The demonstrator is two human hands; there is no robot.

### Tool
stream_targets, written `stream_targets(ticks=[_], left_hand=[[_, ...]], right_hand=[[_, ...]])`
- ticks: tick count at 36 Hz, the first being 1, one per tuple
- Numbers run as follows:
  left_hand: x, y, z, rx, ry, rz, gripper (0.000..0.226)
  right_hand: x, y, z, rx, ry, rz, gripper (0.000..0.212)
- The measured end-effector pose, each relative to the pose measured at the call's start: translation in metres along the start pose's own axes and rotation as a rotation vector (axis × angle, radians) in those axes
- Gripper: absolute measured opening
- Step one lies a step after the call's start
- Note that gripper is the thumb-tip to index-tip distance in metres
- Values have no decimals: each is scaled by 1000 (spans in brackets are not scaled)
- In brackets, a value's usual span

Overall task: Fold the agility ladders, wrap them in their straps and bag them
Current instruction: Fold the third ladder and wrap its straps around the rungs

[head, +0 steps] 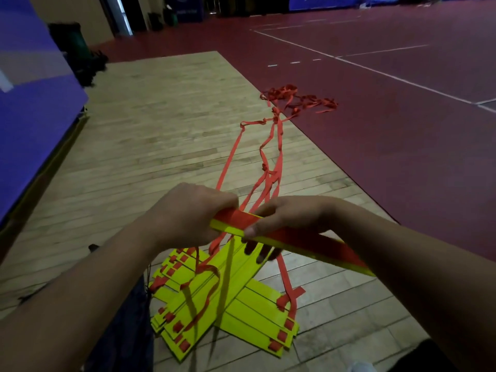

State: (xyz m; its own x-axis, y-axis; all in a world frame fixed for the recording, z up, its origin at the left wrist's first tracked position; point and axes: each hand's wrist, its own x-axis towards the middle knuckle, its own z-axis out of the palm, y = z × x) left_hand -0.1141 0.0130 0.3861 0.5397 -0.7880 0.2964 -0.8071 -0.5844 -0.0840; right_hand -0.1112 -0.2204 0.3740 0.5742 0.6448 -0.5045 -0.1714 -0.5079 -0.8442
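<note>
Left hand (193, 210), right hand (290, 218) around rung (322, 245)

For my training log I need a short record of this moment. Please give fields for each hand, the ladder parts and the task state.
left hand: grips the left end of the held rung
right hand: grips the same rung, thumb on top, fingers beneath
held rung: yellow with red, lifted above the pile
stacked rungs: loose, fanned pile on the wooden floor
red straps: trail away to a tangle on the red court floor
task state: straps not yet wrapped
</note>
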Motion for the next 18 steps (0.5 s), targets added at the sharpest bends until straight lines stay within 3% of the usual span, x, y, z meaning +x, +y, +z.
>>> stream_targets(ticks=[2, 4, 6, 8, 11, 14, 18], left_hand=[[-2, -1, 0, 24, -6, 18, 17], [-2, 0, -3, 60, -42, 5, 21], [1, -1, -7, 72, -229, -100, 29], [3, 0, -14, 1, -521, -259, 45], [-1, -8, -18, -358, -730, -444, 57], [-10, -19, -21, -550, -762, -527, 45], [-14, -32, -27, -485, -650, -531, 26]], right_hand=[[0, 0, 2, 142, -179, 10, 37], [2, 1, 7, 117, -239, -4, 30], [2, 1, 9, 97, -238, 22, 30], [1, -1, 9, 25, -231, 60, 30], [1, -2, 6, -104, -203, 156, 30], [-2, -1, 2, -115, -202, 225, 31], [-5, 3, -5, -57, -210, 255, 32]])
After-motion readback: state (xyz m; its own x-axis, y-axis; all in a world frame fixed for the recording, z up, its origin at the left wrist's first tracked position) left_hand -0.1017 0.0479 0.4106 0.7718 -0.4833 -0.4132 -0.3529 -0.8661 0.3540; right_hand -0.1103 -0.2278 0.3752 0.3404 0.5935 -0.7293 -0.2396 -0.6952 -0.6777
